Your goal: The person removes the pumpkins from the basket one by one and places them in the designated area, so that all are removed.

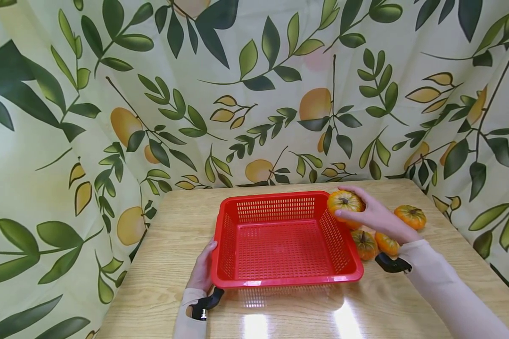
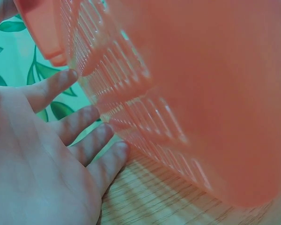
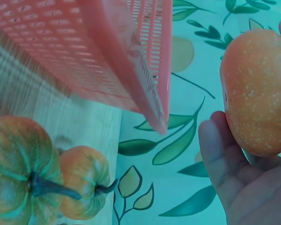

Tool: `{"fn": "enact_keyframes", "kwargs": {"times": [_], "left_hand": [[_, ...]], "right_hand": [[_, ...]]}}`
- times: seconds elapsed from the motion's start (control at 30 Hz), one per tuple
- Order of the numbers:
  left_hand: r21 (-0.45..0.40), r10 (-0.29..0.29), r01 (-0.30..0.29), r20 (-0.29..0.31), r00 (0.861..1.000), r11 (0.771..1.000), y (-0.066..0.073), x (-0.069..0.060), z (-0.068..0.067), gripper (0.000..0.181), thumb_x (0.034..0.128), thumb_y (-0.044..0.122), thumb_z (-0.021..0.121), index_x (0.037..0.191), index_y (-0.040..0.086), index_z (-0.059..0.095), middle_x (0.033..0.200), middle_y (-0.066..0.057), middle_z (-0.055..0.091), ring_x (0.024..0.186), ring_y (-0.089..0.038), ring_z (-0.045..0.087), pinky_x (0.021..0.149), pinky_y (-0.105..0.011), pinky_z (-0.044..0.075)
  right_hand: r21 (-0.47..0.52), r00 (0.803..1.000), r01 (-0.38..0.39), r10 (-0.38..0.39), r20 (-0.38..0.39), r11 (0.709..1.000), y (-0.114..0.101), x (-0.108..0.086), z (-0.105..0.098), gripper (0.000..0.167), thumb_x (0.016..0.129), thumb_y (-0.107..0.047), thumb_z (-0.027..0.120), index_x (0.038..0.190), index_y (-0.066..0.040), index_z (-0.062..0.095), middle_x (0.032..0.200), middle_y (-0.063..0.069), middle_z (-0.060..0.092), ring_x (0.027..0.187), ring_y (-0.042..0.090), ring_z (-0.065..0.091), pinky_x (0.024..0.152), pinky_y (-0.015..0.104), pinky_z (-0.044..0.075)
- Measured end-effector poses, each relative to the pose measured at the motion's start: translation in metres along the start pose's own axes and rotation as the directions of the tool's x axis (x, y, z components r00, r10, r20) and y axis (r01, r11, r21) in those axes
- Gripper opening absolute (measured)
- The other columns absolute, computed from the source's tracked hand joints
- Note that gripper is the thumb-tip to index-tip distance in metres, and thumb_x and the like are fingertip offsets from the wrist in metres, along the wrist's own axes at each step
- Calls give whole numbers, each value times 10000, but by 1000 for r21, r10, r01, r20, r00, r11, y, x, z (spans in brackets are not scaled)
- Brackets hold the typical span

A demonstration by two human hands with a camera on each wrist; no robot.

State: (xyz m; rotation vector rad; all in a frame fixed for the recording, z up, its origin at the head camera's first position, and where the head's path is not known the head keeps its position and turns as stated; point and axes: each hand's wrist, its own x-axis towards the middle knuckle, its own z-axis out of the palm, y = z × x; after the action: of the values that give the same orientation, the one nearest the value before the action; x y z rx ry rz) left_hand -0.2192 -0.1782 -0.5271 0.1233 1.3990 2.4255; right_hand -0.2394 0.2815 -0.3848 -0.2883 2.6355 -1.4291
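Note:
In the head view, a small orange pumpkin [image 1: 344, 201] is in my right hand [image 1: 371, 214], gripped between thumb and fingers just above the right rim of a red plastic basket [image 1: 288, 283]. The right wrist view shows this pumpkin [image 3: 257, 91] against the fingers, higher than the basket's rim. My left hand [image 1: 202, 267] is at the basket's left side. Seen in the left wrist view, that hand's fingers are spread and nearly straight, with the fingertips [image 2: 117, 150] against the outer slotted wall [image 2: 131, 98]. No object lies inside the basket.
Right of the basket, more pumpkins sit on the wooden table [image 1: 178, 212]: a greenish-orange one [image 1: 365, 245], an orange one [image 1: 387, 243] partly behind my right forearm, and another [image 1: 410, 216] farther right. A leaf-patterned cloth [image 1: 258, 117] hangs behind the table.

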Motion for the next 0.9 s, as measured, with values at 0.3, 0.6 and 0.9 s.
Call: {"fn": "enact_keyframes", "kwargs": {"times": [0.3, 0.6, 0.9], "left_hand": [[-4, 11, -11, 27, 1000, 1000, 0, 0, -1, 535, 1043, 388, 434, 1548, 313, 275, 1342, 63, 592, 1175, -114, 582, 996, -306, 519], [-2, 7, -7, 36, 999, 1000, -1, 0, -2, 497, 1045, 388, 435, 1521, 323, 309, 1333, 53, 596, 1174, -124, 583, 995, -314, 521], [13, 6, -6, 27, 1000, 1000, 1, 0, -2, 531, 1048, 391, 424, 1549, 302, 275, 1370, 32, 576, 1199, -151, 573, 1011, -334, 517]], "right_hand": [[-41, 997, -16, 12, -79, 999, 12, -10, -15, 785, 961, -427, 672, 1594, -251, 243, 1369, 195, 485, 1053, 288, 567, 767, 339, 555], [-128, 987, -45, 25, -156, 991, 17, -24, -38, 787, 975, -432, 645, 1595, -186, 228, 1439, 232, 427, 1151, 333, 515, 830, 326, 491], [-141, 971, -44, 9, -239, 989, 33, -32, -58, 749, 972, -352, 674, 1579, -165, 276, 1421, 168, 397, 958, 30, 527, 724, 180, 501]]}}
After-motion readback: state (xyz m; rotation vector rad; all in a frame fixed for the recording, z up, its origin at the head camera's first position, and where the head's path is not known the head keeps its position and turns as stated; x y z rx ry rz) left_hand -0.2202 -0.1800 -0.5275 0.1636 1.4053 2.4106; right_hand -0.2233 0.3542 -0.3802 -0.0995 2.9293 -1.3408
